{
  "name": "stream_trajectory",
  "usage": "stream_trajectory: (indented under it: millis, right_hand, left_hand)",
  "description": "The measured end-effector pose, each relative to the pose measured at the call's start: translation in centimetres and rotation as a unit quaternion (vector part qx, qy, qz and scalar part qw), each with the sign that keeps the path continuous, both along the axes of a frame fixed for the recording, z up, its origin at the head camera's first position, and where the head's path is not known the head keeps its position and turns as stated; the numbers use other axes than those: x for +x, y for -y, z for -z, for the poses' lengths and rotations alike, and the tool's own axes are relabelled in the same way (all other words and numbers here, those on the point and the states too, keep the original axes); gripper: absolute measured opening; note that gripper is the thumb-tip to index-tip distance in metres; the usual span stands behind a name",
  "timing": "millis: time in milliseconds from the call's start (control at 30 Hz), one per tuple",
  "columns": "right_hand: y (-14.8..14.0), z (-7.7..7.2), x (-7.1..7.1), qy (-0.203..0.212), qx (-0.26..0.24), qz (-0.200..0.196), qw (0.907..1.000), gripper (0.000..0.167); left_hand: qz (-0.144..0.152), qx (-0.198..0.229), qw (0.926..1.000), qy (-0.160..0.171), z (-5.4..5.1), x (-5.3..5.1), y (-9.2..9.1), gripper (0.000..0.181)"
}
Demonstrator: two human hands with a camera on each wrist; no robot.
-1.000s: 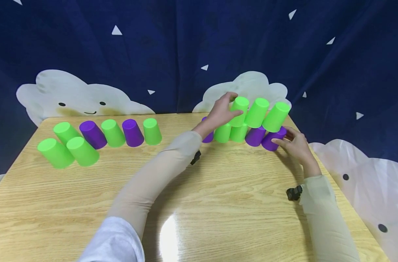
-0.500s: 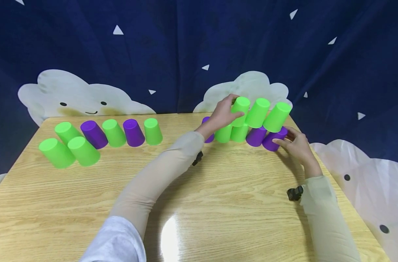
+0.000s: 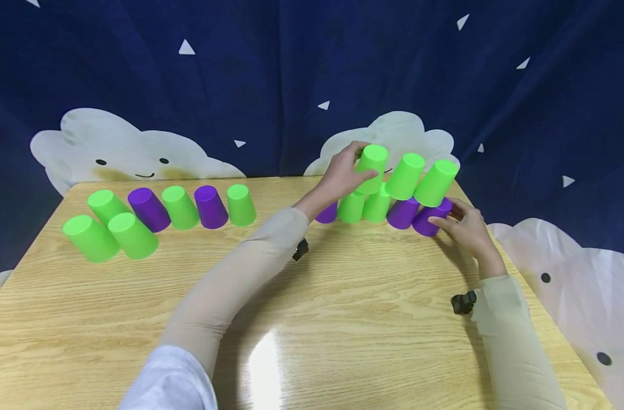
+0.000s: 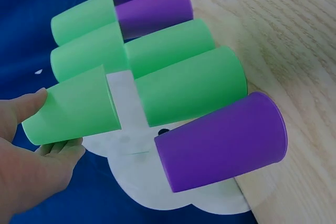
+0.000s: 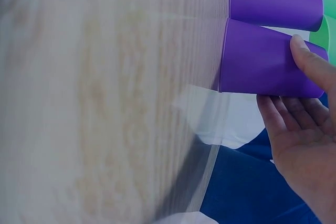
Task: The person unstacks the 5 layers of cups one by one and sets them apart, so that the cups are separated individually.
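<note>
My left hand (image 3: 341,175) holds an upside-down green cup (image 3: 371,169) between thumb and fingers. In the left wrist view that green cup (image 4: 73,109) hangs over the bottom row, with a gap between its rim and the cups below. Two more green cups (image 3: 405,176) stand upside down on the row, to its right. The bottom row runs from a purple cup (image 3: 326,214), partly hidden by my left hand, through two green cups (image 3: 351,208) to two purple ones. My right hand (image 3: 468,230) grips the rightmost purple cup (image 5: 268,61), its thumb on the near side.
On the table's left part stand several upside-down green and purple cups (image 3: 209,208) in a row, with two green cups (image 3: 132,236) in front. A dark blue curtain (image 3: 229,74) with clouds hangs behind the wooden table (image 3: 353,319). The table's right edge is near my right arm.
My left hand has raised the green cup a little and moved it left, away from the green cup beside it. The right hand has kept its place on the purple cup.
</note>
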State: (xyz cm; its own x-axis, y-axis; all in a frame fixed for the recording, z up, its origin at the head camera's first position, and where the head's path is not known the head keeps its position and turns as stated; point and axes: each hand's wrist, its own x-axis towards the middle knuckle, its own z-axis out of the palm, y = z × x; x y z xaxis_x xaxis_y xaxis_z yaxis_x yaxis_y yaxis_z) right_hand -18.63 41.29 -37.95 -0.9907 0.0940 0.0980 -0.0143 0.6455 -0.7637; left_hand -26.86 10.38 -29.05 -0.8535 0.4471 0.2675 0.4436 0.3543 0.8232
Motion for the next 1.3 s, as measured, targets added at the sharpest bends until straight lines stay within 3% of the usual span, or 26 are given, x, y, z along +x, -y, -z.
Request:
stream_trajectory:
  millis: [467,800,1300]
  right_hand:
    - [0.2,-0.2,0.1,-0.009,-0.003,0.002,1.0000,0.064]
    - [0.4,-0.4,0.1,-0.006,-0.007,-0.001,1.0000,0.065]
    - [0.3,-0.1,0.2,-0.008,-0.016,0.002,0.9998,0.065]
  left_hand:
    - [0.019,0.063,0.9973,-0.032,0.3,2.9,4.4,0.056]
    - [0.015,0.112,0.9935,-0.012,1.1,5.0,9.0,0.055]
    - [-0.069,0.110,0.9915,0.005,2.6,8.0,17.8,0.055]
